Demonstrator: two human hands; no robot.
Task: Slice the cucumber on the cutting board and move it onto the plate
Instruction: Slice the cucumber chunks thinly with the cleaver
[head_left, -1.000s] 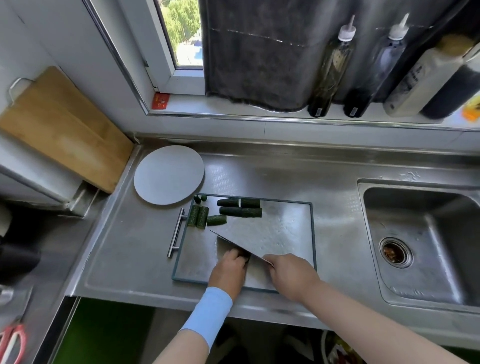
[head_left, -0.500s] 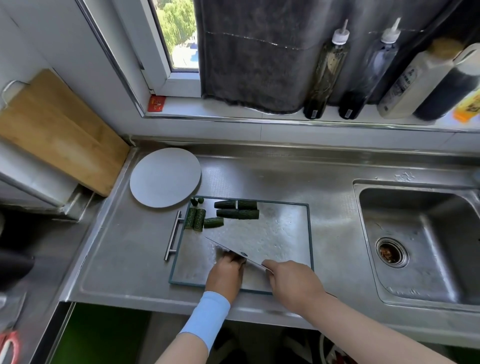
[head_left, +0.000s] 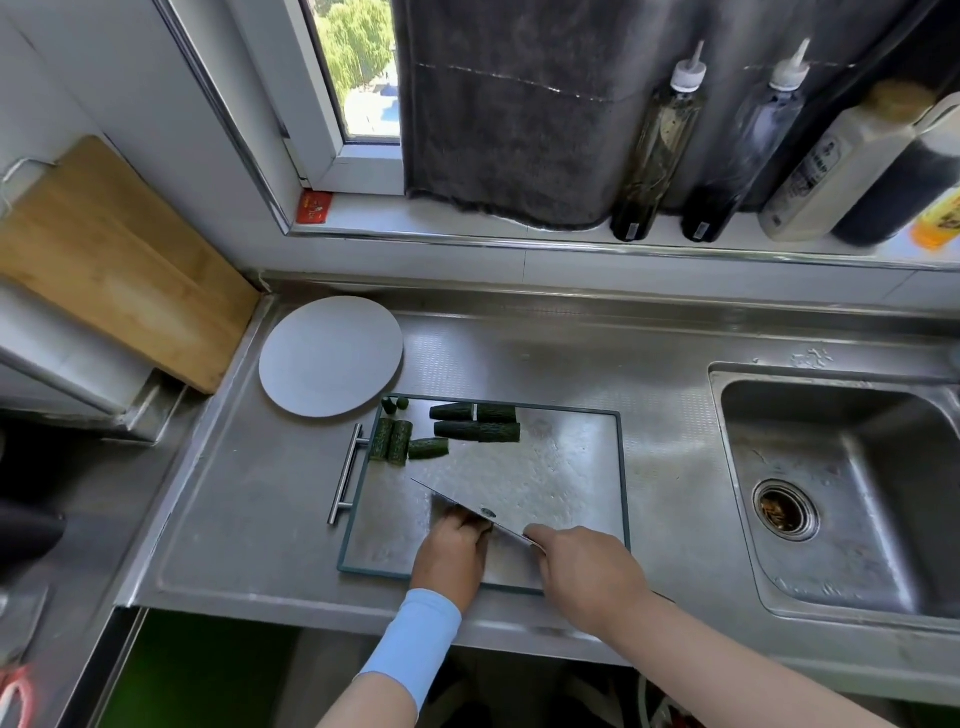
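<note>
A steel cutting board (head_left: 561, 467) with a dark rim lies on the counter. Several dark green cucumber pieces (head_left: 475, 431) rest along its far left corner, cut into lengths. At the board's near edge my right hand (head_left: 589, 574) grips the handle of a cleaver (head_left: 462, 506), blade angled to the far left. My left hand (head_left: 452, 553) sits curled just left of the blade, pressing on something hidden under the fingers. A round grey plate (head_left: 331, 356) lies bare beyond the board's left corner.
A sink (head_left: 841, 483) is sunk into the counter at the right. A wooden board (head_left: 109, 260) leans on the wall at the left. Several bottles (head_left: 657, 145) and a dark towel (head_left: 509, 114) line the windowsill behind.
Both hands and the cleaver have kept their place at the board's near edge. The view shifted slightly; the cucumber pieces have not moved.
</note>
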